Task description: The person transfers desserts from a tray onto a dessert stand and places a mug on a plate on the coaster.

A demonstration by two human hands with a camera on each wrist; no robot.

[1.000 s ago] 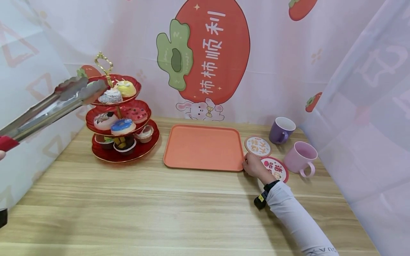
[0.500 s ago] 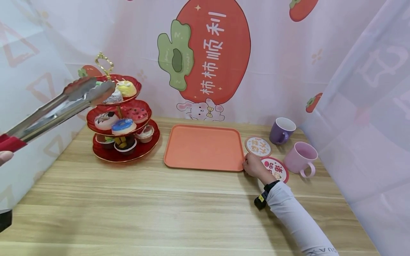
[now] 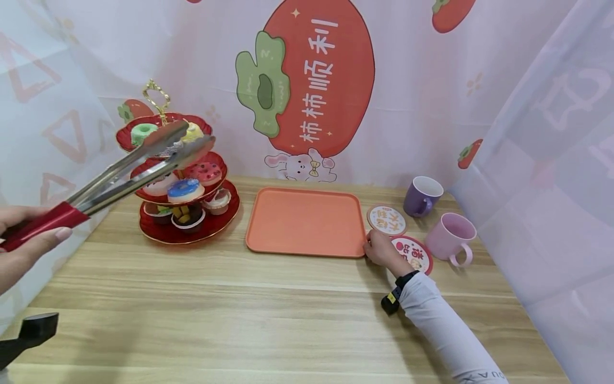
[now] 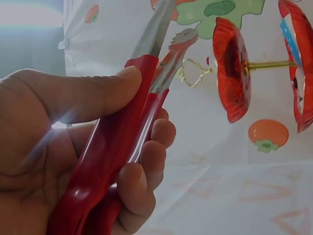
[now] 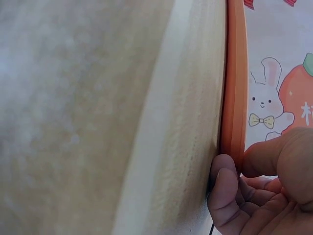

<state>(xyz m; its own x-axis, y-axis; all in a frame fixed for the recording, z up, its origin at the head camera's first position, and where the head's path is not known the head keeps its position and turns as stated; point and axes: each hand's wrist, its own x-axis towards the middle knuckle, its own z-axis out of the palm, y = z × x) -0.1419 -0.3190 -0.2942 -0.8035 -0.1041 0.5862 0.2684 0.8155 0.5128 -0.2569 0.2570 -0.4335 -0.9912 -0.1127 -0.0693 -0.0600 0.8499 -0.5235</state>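
The left hand [image 3: 21, 261] is gripping red-handled tongs [image 3: 112, 194] near the three-tier dessert stand [image 3: 225, 218], pastries [image 3: 184, 190] seemingly not yet picked up, while the right hand [image 3: 382, 248] is pinching the orange tray [image 3: 307, 221] on the counter [image 3: 249, 309].

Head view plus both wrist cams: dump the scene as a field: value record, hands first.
left hand: grips tongs by red handles
tongs tips: apart, in front of stand in head view
right hand: pinches tray at near right corner
tray: orange, flat on table
stand: red, three tiers, pastries on each
blue pastry: middle tier
mugs: purple mug behind pink mug, both upright
coasters: two, round; red-rimmed coaster partly hidden by right arm
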